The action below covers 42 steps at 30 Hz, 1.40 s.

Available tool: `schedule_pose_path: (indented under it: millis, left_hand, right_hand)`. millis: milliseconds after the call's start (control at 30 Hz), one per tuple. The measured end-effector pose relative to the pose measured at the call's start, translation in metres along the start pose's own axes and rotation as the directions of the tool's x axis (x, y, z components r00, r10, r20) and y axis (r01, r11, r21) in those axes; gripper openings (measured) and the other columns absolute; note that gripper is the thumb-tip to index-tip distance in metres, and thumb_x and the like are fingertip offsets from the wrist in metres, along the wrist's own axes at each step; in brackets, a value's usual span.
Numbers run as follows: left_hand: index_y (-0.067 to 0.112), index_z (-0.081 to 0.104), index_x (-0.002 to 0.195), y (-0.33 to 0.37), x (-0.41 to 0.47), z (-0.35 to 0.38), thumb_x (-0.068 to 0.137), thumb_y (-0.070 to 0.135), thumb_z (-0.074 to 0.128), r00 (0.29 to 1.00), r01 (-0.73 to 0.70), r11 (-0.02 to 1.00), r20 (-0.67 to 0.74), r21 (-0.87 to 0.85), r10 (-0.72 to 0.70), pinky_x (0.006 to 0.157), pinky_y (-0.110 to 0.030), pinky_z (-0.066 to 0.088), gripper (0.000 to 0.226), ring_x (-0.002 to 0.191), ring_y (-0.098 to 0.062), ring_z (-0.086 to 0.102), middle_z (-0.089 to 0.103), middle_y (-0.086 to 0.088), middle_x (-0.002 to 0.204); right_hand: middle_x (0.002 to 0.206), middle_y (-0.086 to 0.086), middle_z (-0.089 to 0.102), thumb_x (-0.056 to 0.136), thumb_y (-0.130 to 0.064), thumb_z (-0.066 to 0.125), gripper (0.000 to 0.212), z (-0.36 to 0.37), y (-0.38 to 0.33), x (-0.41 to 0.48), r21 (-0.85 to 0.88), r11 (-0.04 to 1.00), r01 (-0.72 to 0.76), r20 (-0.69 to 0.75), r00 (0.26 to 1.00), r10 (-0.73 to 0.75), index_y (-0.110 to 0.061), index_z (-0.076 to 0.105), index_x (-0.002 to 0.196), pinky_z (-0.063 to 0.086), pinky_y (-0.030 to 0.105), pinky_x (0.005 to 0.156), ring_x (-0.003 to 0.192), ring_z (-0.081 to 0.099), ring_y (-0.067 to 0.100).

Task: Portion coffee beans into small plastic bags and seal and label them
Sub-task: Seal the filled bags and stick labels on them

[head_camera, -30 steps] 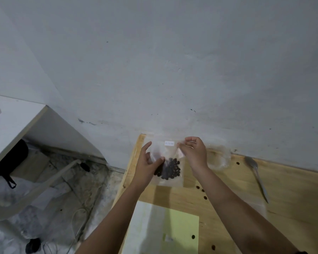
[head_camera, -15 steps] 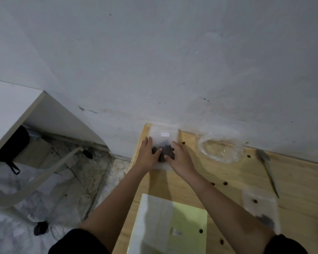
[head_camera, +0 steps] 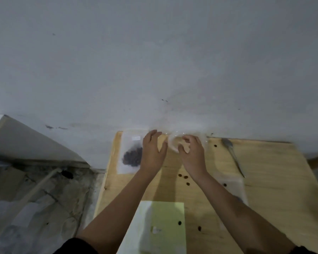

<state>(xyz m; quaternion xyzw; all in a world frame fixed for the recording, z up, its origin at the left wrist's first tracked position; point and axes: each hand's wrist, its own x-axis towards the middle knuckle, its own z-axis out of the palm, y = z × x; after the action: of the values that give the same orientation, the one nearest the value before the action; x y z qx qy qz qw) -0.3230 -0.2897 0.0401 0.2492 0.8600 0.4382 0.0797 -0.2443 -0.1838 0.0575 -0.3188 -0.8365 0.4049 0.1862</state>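
Well, from my end I see a grey wall (head_camera: 154,61) filling the far half of the view, with the wooden counter (head_camera: 273,180) pushed against it. A pale yellow-green sheet (head_camera: 165,217) lies at the near edge, between the forearms. The small bag (head_camera: 128,143) lies flat in the far left corner of the counter, dark coffee beans (head_camera: 132,156) bunched in its middle and a white label (head_camera: 136,138) near its far end. Just right of it hangs the left grip (head_camera: 151,153), fingers spread and holding nothing; I cannot tell whether it touches the bag. The right grip (head_camera: 191,153) is curled round crumpled clear plastic (head_camera: 173,143) by the wall. A spoon (head_camera: 231,153) lies further right, and loose beans (head_camera: 183,176) dot the wood.
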Motion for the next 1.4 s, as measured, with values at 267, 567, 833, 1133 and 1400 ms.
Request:
schedule_pose_path:
  millis: [267, 567, 833, 1133, 1400]
  left_hand:
    - [0.014, 0.043, 0.132, 0.059, -0.086, 0.101, 0.094, 0.03, 0.05, 0.902, -0.134, 0.985, 0.398, -0.106, 0.165, 0.1, -0.011, 0.022, 0.042, 0.13, -0.017, 0.032, 0.039, -0.002, 0.137]
    - [0.012, 0.008, 0.149, 0.054, -0.162, 0.164, 0.097, 0.03, 0.046, 0.84, -0.015, 0.99, 0.539, 0.14, -0.064, 0.118, -0.03, 0.002, 0.068, 0.145, -0.018, -0.007, -0.003, -0.005, 0.159]
    - [0.014, 0.041, 0.133, 0.062, -0.159, 0.166, 0.09, 0.009, 0.056, 0.9, 0.17, 0.98, 0.423, -0.105, -0.111, 0.114, -0.031, 0.027, 0.047, 0.133, -0.018, 0.032, 0.034, -0.004, 0.142]
    - [0.011, 0.06, 0.11, 0.064, -0.125, 0.132, 0.084, -0.002, 0.061, 0.877, 0.354, 0.875, 0.441, -0.329, -0.189, 0.069, -0.005, 0.046, 0.029, 0.098, -0.012, 0.055, 0.056, 0.0, 0.115]
    - [0.02, 0.057, 0.11, 0.028, -0.109, 0.044, 0.086, -0.003, 0.054, 0.935, 0.346, 0.891, 0.181, -0.293, -0.304, 0.049, -0.01, 0.041, 0.033, 0.054, -0.002, 0.051, 0.063, 0.0, 0.101]
  right_hand:
    - [0.122, 0.011, 0.052, 0.087, -0.012, 0.061, 0.037, -0.111, 0.112, -0.059, -0.147, 0.917, -0.37, -0.116, 0.927, 0.356, -0.008, 0.053, 0.122, 0.038, 0.026, 0.091, 0.115, 0.05, 0.026]
    - [0.127, 0.01, 0.051, 0.082, -0.026, 0.056, 0.048, -0.126, 0.171, -0.127, -0.371, 0.846, -0.383, 0.085, 0.893, 0.442, -0.008, 0.048, 0.126, 0.039, 0.034, 0.099, 0.121, 0.046, 0.029]
    - [0.119, 0.01, 0.049, 0.082, -0.011, 0.065, 0.042, -0.123, 0.167, -0.124, -0.089, 0.817, -0.569, -0.035, 0.822, 0.568, -0.01, 0.051, 0.122, 0.039, 0.02, 0.082, 0.1, 0.051, 0.019]
    - [0.094, -0.002, 0.058, 0.085, -0.016, 0.064, 0.019, -0.115, 0.151, -0.11, 0.053, 0.843, -0.536, 0.094, 0.843, 0.53, -0.013, 0.06, 0.103, 0.05, 0.029, 0.082, 0.092, 0.056, 0.016]
    - [0.092, -0.003, 0.057, 0.088, -0.011, 0.058, 0.008, -0.06, 0.11, -0.11, 0.012, 0.9, -0.436, 0.273, 0.867, 0.417, -0.014, 0.058, 0.095, 0.039, 0.019, 0.069, 0.088, 0.054, 0.012]
